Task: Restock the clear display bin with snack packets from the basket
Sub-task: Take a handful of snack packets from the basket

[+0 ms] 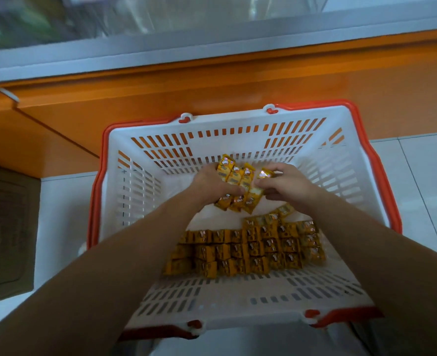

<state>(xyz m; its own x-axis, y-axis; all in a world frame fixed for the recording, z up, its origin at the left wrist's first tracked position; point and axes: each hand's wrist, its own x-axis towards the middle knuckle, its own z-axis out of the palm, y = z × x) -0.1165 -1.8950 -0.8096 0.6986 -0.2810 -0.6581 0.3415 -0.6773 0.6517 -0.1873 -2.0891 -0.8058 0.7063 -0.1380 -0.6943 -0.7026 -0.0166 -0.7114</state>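
White floor (417, 176) at the foot of an orange cabinet (212, 88), basket (238, 129) down there, packets (250, 247) rowed along its near side, left hand (209, 183) fingers curled round a bunch (235, 176), right hand (286, 186) fingers pinching one packet (263, 173).

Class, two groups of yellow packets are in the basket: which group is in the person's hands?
The far bunch, gripped by the left hand and right hand; the near rows lie unheld.

A basket (238, 122) sits on the floor (417, 176) before a counter (212, 80). Rows of snack packets (250, 247) lie in its near half. Farther in, the left hand (212, 183) and right hand (286, 186) hold a bundle of packets (238, 176) between them.
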